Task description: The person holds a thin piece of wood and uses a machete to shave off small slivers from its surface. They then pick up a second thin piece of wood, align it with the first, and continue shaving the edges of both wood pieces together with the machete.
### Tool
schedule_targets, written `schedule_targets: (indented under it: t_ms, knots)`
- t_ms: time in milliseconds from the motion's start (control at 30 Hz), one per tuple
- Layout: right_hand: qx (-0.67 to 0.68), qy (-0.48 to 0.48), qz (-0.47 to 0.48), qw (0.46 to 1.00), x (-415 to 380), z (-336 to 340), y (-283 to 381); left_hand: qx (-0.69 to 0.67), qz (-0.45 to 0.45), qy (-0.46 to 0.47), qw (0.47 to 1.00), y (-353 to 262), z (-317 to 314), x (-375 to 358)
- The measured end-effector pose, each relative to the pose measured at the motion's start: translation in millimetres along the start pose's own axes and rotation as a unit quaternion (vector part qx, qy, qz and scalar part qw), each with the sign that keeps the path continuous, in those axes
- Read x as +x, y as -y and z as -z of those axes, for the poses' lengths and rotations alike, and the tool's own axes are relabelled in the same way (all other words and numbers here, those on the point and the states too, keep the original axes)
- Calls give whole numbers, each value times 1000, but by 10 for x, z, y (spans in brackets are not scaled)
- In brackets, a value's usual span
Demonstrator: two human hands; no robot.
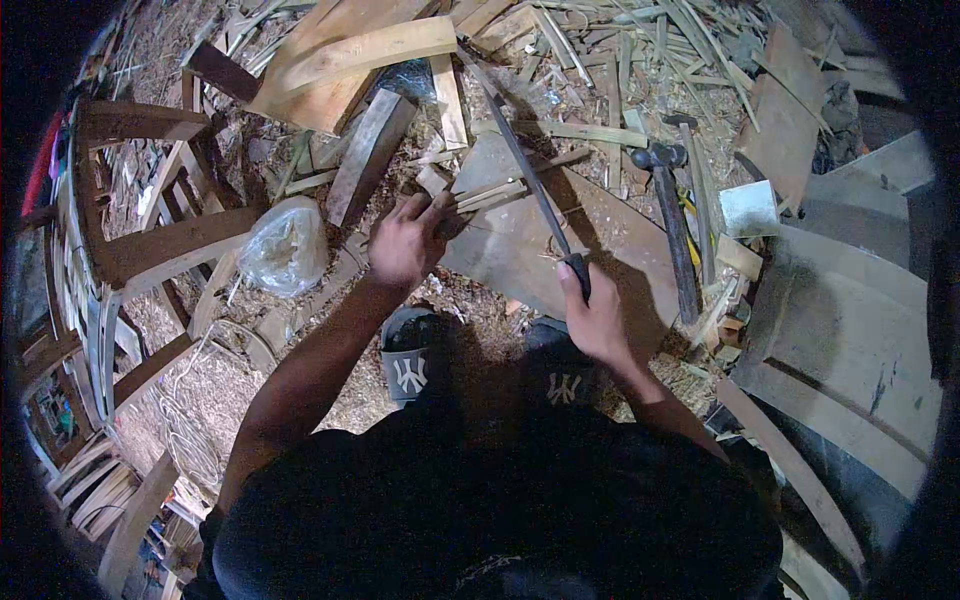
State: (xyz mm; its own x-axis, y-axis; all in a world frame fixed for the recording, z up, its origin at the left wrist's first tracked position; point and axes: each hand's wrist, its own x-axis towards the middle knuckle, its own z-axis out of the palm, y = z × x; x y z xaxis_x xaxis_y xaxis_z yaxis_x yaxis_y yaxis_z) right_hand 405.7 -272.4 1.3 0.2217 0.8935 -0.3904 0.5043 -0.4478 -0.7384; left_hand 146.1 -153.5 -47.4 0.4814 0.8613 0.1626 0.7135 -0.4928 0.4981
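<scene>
While your left hand (405,240) pinched the bamboo strips (490,193), your right hand (592,318) gripped the long blade (525,160); a slip would likely have cut the near fingers.

Left hand (405,243): arm stretched forward, fingers curled shut in a pinch, knuckles up.
Right hand (592,318): forearm angled in, fist wrapped tight, thumb on top.
Hands: apart, level.

Your right hand (596,322) swallows the knife (528,170) handle; your left hand (405,240) covers the bamboo strips' (488,192) near ends.
</scene>
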Motion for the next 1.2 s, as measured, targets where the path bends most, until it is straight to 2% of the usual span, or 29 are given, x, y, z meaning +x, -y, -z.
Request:
schedule_targets:
  t_ms: [33, 133, 267, 333, 467, 633, 733, 933, 1067, 1133, 1200]
  knots:
    - [-5, 13, -15, 1000, 8, 6, 26, -6, 23, 26, 999, -18, 19, -8]
    - [13, -14, -5, 1000, -119, -49, 4, -22, 48, 22, 998, -52, -41, -39]
    - [47, -30, 28, 998, -238, 14, -36, -48, 26, -8, 998, -81, 11, -15]
    - [0, 11, -23, 1000, -190, 72, 49, -12, 0, -16, 1000, -87, 38, 9]
    - [-14, -9, -5, 1000, -2, -44, 8, -11, -6, -24, 1000, -45, -14, -9]
    - [18, 1, -33, 999, -134, -9, 32, -13, 45, 36, 998, -15, -19, -56]
    - [16, 22, -53, 998, -316, 112, 74, 4, 15, 1, 1000, -12, -37, -49]
    - [11, -21, 11, 1000, 31, -135, -37, -4, -14, 19, 1000, 86, -74, -59]
    - [-20, 3, -6, 1000, 155, -130, 11, 13, -4, 10, 1000, 9, -29, -35]
    - [72, 9, -15, 997, 104, -122, -119, -29, 48, 12, 998, -82, 15, -2]
    - [115, -1, -41, 993, 5, -62, -184, -33, 63, 27, 997, -64, -1, 8]
